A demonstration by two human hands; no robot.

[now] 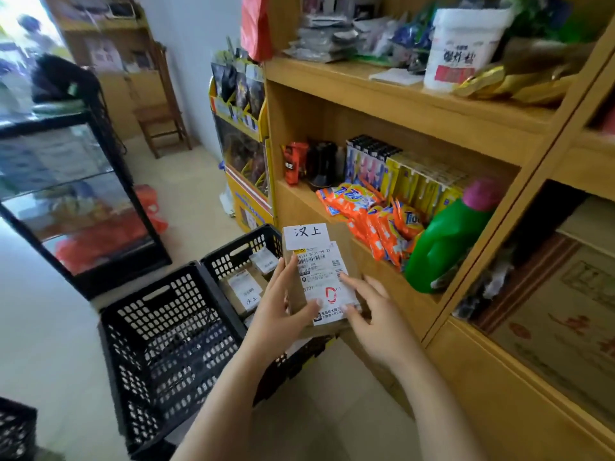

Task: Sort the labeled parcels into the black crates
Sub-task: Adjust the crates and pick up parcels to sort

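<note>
Small shop: wooden shelves (366, 104) on the right stocked with detergent packets (366, 214), glass display case (66, 181) left, yellow product stand (244, 197) upper middle.

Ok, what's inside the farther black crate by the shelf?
At least two brown parcels with white labels lie in the far crate. The held parcel and left hand cover its right part, so more may be hidden.
</note>
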